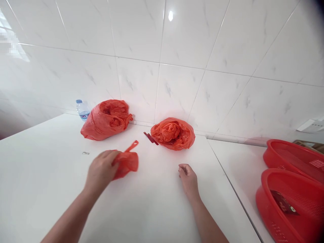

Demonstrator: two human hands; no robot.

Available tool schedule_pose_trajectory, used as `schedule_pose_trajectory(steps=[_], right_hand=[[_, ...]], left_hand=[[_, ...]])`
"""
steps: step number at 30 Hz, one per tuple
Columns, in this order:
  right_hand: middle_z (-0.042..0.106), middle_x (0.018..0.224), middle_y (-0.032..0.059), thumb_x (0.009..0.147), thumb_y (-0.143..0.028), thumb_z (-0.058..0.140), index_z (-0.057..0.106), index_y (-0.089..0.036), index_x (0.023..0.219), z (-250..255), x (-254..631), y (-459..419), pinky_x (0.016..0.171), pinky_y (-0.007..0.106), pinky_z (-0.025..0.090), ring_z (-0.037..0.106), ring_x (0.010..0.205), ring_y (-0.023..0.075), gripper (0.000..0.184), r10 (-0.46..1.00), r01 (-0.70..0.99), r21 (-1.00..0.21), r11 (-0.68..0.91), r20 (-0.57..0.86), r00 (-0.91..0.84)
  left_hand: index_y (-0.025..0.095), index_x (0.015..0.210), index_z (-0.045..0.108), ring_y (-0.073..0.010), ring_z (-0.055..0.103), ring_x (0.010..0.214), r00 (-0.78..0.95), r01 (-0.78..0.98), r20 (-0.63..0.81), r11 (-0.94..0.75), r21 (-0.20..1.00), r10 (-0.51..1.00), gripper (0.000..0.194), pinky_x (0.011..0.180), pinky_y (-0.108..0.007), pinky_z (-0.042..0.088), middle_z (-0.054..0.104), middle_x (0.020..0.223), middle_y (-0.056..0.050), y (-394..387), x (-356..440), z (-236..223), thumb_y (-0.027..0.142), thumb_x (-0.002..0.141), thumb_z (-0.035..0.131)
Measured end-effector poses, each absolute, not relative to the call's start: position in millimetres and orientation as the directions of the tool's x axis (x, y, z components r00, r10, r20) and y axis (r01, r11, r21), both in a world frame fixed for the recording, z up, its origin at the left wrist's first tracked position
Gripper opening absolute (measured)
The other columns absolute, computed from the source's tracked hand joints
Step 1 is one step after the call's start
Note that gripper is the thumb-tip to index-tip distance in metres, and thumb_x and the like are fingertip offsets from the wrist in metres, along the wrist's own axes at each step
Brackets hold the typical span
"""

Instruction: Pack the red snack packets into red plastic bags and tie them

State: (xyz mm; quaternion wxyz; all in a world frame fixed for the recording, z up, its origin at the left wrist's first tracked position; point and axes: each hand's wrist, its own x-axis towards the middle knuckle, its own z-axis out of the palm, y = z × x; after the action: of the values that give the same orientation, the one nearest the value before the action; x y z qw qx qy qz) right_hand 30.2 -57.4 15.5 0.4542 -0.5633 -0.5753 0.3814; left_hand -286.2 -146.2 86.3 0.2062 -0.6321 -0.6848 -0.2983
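My left hand (pixel 102 170) is closed on a small red plastic bag (pixel 128 162), whose looped handle sticks up toward the back. Over the table to the right is my right hand (pixel 187 179), its fingers curled in together; whether anything small is between them I cannot make out. Beyond it, against the wall, a red plastic bag with crumpled red plastic inside (pixel 174 133) lies open at the top. Beside that bag are dark red slim tools (pixel 151 138), partly tucked against it. A larger, full red bag (pixel 97 123) leans at the back left.
A water bottle with a blue cap (pixel 82 110) stands behind the large bag. A small scrap (pixel 85 153) lies on the white table (pixel 45 175). Two red plastic baskets (pixel 264 192) sit at the right, past a seam (pixel 234 185). The tiled wall (pixel 182 91) bounds the back.
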Motion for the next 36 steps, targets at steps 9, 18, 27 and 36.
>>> schedule_pose_trajectory(steps=[9, 18, 27, 36], right_hand=[[0.068, 0.085, 0.0012, 0.081, -0.038, 0.048, 0.063, -0.025, 0.085, 20, 25, -59, 0.067, 0.031, 0.045, 0.060, 0.074, 0.0189, 0.020, 0.994, 0.416, -0.904, 0.098, 0.112, 0.009], [0.066, 0.088, 0.0026, 0.085, -0.031, 0.043, 0.063, -0.024, 0.091, 13, 25, -57, 0.068, 0.032, 0.049, 0.060, 0.073, 0.0180, 0.021, 0.970, 0.487, -0.844, 0.225, 0.243, -0.028], [0.045, 0.135, 0.0156, 0.090, -0.011, 0.035, 0.044, -0.018, 0.132, 41, -31, -35, 0.099, 0.045, 0.043, 0.041, 0.128, 0.0240, 0.043, 0.514, 0.675, -0.303, 0.673, 0.848, -0.132], [0.046, 0.137, 0.0181, 0.084, -0.022, 0.038, 0.034, -0.013, 0.142, 10, -13, 30, 0.084, 0.042, 0.049, 0.052, 0.118, 0.0301, 0.059, 0.844, 0.647, -0.675, 0.355, 0.529, 0.088]], left_hand=[[0.025, 0.116, 0.054, -0.0351, 0.043, 0.122, -0.441, 0.860, 0.667, 0.494, 0.124, 0.600, 0.037, 0.093, -0.059, 0.037, 0.051, 0.124, -0.009, -156, -330, 97, 0.046, 0.086, 0.048], [0.022, 0.117, 0.055, -0.0299, 0.046, 0.122, 0.148, 0.938, 0.638, -0.311, 0.150, 0.756, 0.035, 0.096, -0.049, 0.044, 0.049, 0.131, -0.012, -67, -234, 91, 0.026, 0.083, 0.057], [0.025, 0.132, 0.047, -0.0342, 0.019, 0.141, 0.062, 0.911, 0.728, -0.337, 0.238, 0.682, 0.048, 0.102, -0.055, 0.037, 0.026, 0.153, -0.010, 6, -132, 61, 0.013, 0.085, 0.047], [0.030, 0.135, 0.046, -0.0372, 0.016, 0.141, 0.132, 0.970, 0.709, -0.238, 0.052, 0.693, 0.059, 0.105, -0.055, 0.031, 0.026, 0.153, -0.009, 32, -145, 51, 0.004, 0.082, 0.047]])
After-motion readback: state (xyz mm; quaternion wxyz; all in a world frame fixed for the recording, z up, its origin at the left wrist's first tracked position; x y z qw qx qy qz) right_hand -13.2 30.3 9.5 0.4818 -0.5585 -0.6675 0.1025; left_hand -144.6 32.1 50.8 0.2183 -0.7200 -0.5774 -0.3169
